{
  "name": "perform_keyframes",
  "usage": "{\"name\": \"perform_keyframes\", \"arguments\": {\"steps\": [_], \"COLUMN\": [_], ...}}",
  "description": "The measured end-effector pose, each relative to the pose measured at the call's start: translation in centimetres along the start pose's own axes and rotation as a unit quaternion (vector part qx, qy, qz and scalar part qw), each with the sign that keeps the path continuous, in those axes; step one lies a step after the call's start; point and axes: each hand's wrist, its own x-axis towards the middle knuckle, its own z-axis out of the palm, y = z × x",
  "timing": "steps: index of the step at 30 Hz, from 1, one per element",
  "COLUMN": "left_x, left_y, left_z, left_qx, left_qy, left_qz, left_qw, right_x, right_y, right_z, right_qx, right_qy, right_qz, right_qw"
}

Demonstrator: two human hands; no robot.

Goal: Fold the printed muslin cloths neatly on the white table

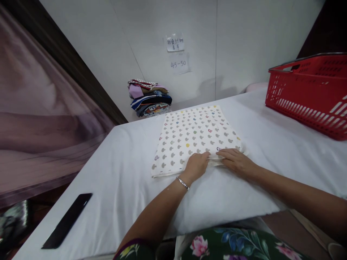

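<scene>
A folded white cloth (195, 133) printed with small grey and coloured mushroom shapes lies flat on the white-covered table. At its near edge, my left hand (197, 165) has its fingers closed on the fabric, with a silver bracelet at the wrist. Close beside it on the right, my right hand (236, 162) grips the same edge near the cloth's right corner, fingers over the top. Between the two hands the edge is slightly raised and creased. The undersides of the fingers are partly hidden.
A stack of folded clothes (150, 97) stands beyond the table's far edge by the wall. On the right sits a red plastic basket (309, 94). A flat black object (67, 220) lies at the near left. A pinkish curtain (40, 133) hangs left; paper notes (179, 64) are on the wall.
</scene>
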Motion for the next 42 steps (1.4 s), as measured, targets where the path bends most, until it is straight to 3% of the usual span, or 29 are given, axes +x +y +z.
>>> {"name": "perform_keyframes", "arguments": {"steps": [4, 12, 17, 19, 24, 29, 32, 37, 42], "left_x": [0.1, -0.7, -0.1, 0.2, 0.6, 1.0, 1.0, 0.2, -0.7], "left_y": [0.2, 0.3, 0.0, 0.1, 0.4, 0.2, 0.4, 0.9, 1.2], "left_z": [0.9, 1.3, 0.3, 0.2, 0.9, 1.7, 1.9, 0.6, -0.8], "left_qx": [0.057, 0.047, 0.073, 0.080, 0.066, 0.095, 0.074, 0.028, -0.025], "left_qy": [-0.019, 0.042, 0.079, 0.070, -0.005, 0.034, 0.016, -0.036, -0.028], "left_qz": [0.047, 0.083, 0.032, 0.022, 0.069, 0.049, 0.076, 0.065, 0.054], "left_qw": [0.997, 0.995, 0.994, 0.994, 0.995, 0.994, 0.994, 0.997, 0.998], "right_x": [-0.1, 0.0, 0.2, 0.3, 0.2, 0.3, 0.5, 0.5, 0.8], "right_y": [0.1, 0.1, 0.1, 0.0, 0.1, 0.1, -0.1, 0.0, 0.5], "right_z": [0.2, -0.2, -0.4, -0.4, -0.1, -0.3, -0.6, -0.6, -0.9], "right_qx": [0.022, 0.073, 0.077, 0.076, 0.071, 0.074, 0.078, 0.080, 0.114], "right_qy": [0.029, 0.033, 0.044, 0.043, 0.033, 0.030, 0.027, 0.010, -0.009], "right_qz": [0.020, 0.037, 0.050, 0.048, 0.038, 0.033, 0.044, 0.049, 0.084], "right_qw": [0.999, 0.996, 0.995, 0.995, 0.996, 0.996, 0.996, 0.996, 0.990]}}
